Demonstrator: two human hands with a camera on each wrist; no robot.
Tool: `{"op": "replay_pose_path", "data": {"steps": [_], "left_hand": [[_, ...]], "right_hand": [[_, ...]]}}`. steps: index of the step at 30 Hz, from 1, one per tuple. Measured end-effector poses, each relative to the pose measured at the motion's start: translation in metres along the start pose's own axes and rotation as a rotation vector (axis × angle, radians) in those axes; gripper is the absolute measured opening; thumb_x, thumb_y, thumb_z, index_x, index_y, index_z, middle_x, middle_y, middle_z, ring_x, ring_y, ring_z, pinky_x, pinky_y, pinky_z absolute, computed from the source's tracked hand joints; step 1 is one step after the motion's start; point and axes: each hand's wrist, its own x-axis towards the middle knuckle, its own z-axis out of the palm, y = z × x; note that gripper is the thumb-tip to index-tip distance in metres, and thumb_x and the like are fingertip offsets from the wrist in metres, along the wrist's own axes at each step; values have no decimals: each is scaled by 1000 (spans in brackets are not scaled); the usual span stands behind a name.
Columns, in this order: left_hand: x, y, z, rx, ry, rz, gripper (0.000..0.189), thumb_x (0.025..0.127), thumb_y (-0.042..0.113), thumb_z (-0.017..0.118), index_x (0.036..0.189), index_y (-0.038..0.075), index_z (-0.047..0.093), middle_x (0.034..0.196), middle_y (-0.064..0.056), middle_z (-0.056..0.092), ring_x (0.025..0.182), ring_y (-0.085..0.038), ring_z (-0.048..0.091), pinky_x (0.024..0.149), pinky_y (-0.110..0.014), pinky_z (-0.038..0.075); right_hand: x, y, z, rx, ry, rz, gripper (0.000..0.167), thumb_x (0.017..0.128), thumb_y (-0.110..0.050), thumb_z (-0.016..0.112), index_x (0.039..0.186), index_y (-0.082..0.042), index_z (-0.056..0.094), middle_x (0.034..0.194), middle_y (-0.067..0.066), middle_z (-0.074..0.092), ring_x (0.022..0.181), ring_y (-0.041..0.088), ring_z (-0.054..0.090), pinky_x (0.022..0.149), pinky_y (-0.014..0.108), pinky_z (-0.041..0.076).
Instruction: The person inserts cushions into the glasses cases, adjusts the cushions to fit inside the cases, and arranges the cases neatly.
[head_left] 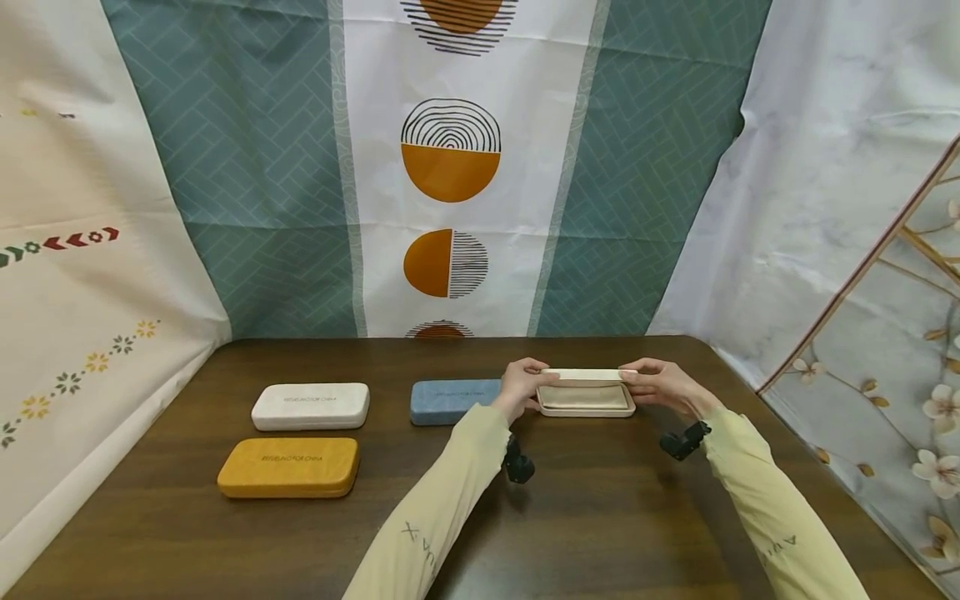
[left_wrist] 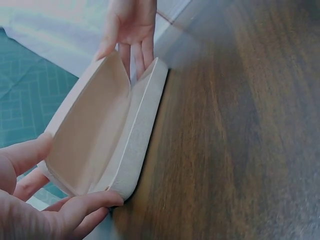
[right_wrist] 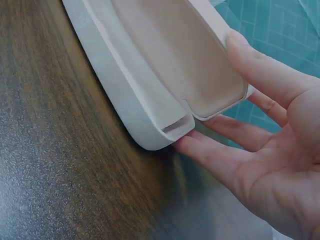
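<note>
A cream glasses case [head_left: 587, 412] lies on the table at right of centre, its lid [head_left: 582, 374] raised and its beige inside showing. My left hand [head_left: 520, 386] grips the case's left end; in the left wrist view the thumb is on the lid's rim and fingers [left_wrist: 92, 202] touch the base. At the other end, my right hand [head_left: 663, 385] holds the case, thumb [right_wrist: 250, 57] on the lid's edge and fingers at the hinge side and base end. Pale lining or cloth [right_wrist: 142, 82] lies in the base; which one I cannot tell.
A blue case [head_left: 450, 402] stands just left of my left hand, partly hidden by the arm. Farther left are a closed white case [head_left: 311, 407] and a closed yellow case [head_left: 288, 468]. Patterned curtains [head_left: 450, 275] hang behind the brown table [head_left: 585, 525].
</note>
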Motion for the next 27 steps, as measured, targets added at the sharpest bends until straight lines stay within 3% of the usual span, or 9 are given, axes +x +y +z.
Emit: {"op": "replay_pose_path", "data": {"steps": [8, 16, 23, 27], "left_hand": [[-1, -1, 1, 15, 8, 11, 29, 78, 12, 72, 101, 0, 61, 92, -7, 51, 93, -34, 53, 58, -44, 50], [-4, 2, -1, -11, -32, -15, 28, 78, 10, 72, 101, 0, 59, 93, -9, 53, 91, -38, 53, 60, -46, 50], [-7, -1, 2, 0, -3, 6, 27, 78, 8, 72, 100, -2, 60, 92, -8, 51, 95, -36, 51, 61, -46, 50], [-8, -2, 2, 10, 16, 34, 26, 77, 7, 72, 99, -2, 61, 91, -7, 51, 90, -33, 52, 59, -44, 50]], "right_hand": [[1, 2, -1, 15, 1, -11, 27, 90, -7, 57, 114, 3, 55, 113, 26, 53, 105, 43, 49, 80, 46, 45], [-2, 3, -1, -5, 2, -27, 27, 88, -9, 60, 112, 3, 58, 109, 23, 56, 103, 45, 49, 79, 47, 45], [-4, 11, -2, -5, 13, -91, 26, 86, -6, 62, 110, 5, 60, 106, 16, 59, 102, 43, 50, 78, 48, 45], [-2, 13, -2, 1, 27, -92, 29, 86, -7, 63, 111, 7, 59, 106, 14, 59, 101, 41, 51, 78, 47, 45]]}}
